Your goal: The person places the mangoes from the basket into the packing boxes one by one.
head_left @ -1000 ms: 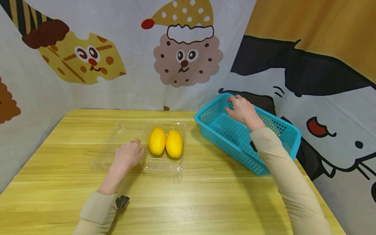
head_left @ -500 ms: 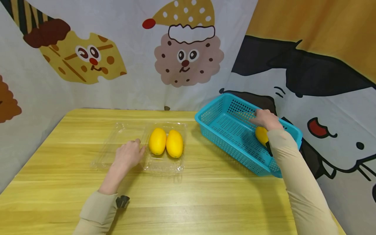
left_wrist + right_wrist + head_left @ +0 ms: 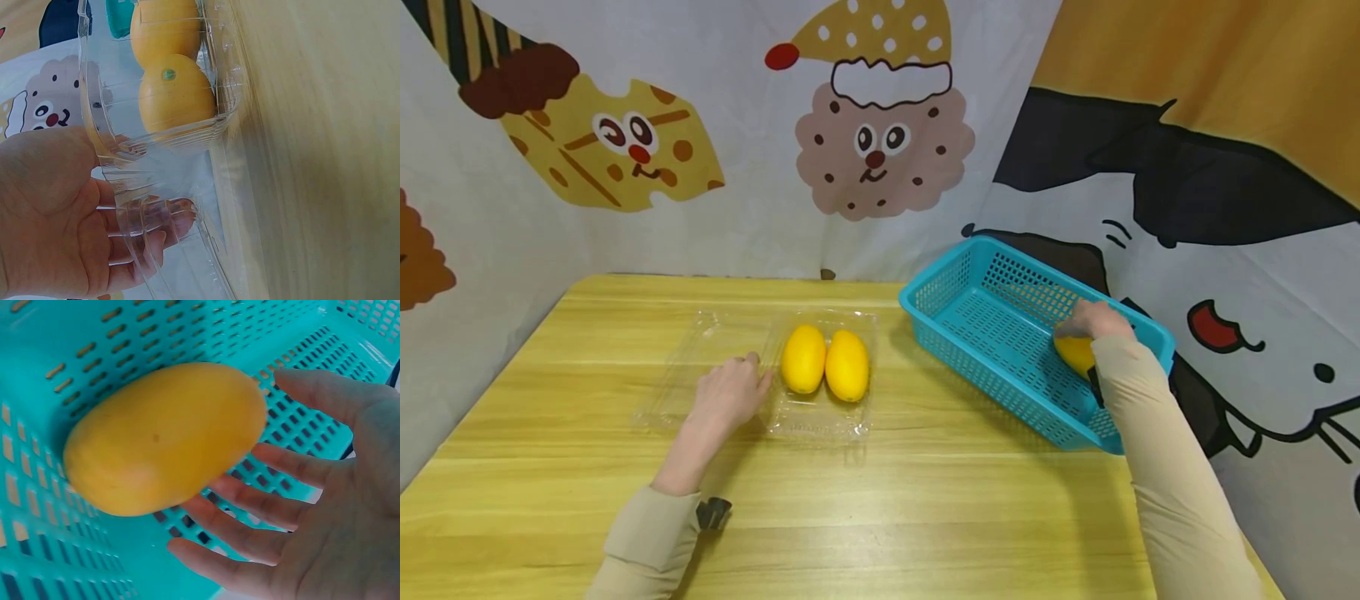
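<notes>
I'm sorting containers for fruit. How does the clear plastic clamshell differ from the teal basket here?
The clear clamshell is transparent, shallow and hinged open with its lid flat on the table; the teal basket is opaque, deeper and slotted. The clamshell holds two mangoes, the basket one mango. The left hand touches the clamshell; the right hand reaches into the basket. Both are plastic and sit on the wooden table.

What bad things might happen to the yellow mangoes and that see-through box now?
1. The right hand has straight fingers beside the mango in the turquoise basket, so the fruit might roll on the slotted floor.
2. The basket's near corner looks to be at the table edge; a bump may tip it off.
3. The left hand touches the thin clear clamshell tray; a push could slide it and jostle the two mangoes inside.
</notes>
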The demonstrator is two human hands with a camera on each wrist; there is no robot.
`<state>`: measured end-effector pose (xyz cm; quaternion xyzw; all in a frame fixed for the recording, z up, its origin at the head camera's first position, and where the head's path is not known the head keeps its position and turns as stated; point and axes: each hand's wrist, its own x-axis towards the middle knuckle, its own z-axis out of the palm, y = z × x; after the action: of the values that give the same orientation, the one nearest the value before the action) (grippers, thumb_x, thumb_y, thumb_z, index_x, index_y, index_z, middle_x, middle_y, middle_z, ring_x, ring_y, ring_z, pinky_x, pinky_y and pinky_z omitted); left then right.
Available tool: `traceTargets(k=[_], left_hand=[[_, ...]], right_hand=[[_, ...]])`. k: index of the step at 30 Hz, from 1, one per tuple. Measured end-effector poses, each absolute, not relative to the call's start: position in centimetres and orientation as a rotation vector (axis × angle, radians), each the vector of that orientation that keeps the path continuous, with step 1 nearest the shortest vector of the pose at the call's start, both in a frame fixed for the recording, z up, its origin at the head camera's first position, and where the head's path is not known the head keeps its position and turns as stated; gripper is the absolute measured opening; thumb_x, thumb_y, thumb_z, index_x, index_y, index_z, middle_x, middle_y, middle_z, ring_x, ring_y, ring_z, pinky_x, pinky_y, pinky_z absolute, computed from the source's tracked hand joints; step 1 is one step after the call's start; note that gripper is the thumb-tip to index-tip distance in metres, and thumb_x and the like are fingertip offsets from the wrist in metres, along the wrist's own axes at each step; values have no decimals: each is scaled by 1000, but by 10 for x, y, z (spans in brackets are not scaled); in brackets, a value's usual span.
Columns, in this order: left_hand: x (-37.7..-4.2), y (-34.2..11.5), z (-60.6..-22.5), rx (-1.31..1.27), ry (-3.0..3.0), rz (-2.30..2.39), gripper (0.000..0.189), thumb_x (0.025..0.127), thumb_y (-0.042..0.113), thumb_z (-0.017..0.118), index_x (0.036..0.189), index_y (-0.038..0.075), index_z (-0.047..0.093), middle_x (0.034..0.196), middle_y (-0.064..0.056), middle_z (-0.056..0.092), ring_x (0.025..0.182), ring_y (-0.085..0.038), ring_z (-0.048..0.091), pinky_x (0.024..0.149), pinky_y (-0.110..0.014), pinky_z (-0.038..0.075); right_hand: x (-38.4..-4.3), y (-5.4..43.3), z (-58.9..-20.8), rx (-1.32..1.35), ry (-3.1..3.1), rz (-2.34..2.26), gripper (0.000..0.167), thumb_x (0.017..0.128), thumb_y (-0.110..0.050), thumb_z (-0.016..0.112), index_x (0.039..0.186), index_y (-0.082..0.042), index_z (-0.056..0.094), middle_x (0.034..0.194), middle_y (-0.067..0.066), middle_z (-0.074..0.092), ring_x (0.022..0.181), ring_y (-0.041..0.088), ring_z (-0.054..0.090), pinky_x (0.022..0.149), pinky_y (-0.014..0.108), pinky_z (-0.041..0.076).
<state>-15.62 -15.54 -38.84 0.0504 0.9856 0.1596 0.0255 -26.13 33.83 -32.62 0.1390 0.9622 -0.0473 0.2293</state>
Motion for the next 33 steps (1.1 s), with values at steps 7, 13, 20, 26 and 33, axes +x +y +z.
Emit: traceTargets(k=[7,13,20,26,33], left_hand=[[-156,-155,-389,159,3047,491,37,98,28,49,100,-8,56,69,-11,53,50,-19,44,41,-24,33],[-157,-154,-389,158,3050,488,37,97,29,50,98,-7,57,68,-11,52,49,-18,43,40,-23,32],[-156,-155,-389,153,3047,485,37,98,29,49,99,-7,57,70,-12,54,50,-19,44,40,-24,33],[-157,-155,-389,157,3036,487,38,98,29,49,101,-8,57,72,-13,55,51,-19,45,41,-24,33],[-156,-154,-387,161,3029,487,38,98,28,48,102,-9,56,77,-16,58,53,-21,47,41,-24,35]], right_hand=[[-260,341,-335,422,2662,-145,58,90,-27,56,131,10,36,115,33,42,96,39,45,84,50,47],[-258,340,-339,423,2661,-156,56,86,-22,61,126,10,39,109,29,45,92,36,46,79,45,48],[-254,346,-345,360,2570,-210,74,85,-34,65,134,7,28,115,31,44,98,39,45,82,49,47],[-259,355,-352,325,2561,-232,79,85,-37,64,137,8,24,116,32,43,98,40,44,80,50,46],[-260,357,-354,337,2554,-258,76,85,-38,62,135,5,25,112,31,44,94,39,46,73,45,48]])
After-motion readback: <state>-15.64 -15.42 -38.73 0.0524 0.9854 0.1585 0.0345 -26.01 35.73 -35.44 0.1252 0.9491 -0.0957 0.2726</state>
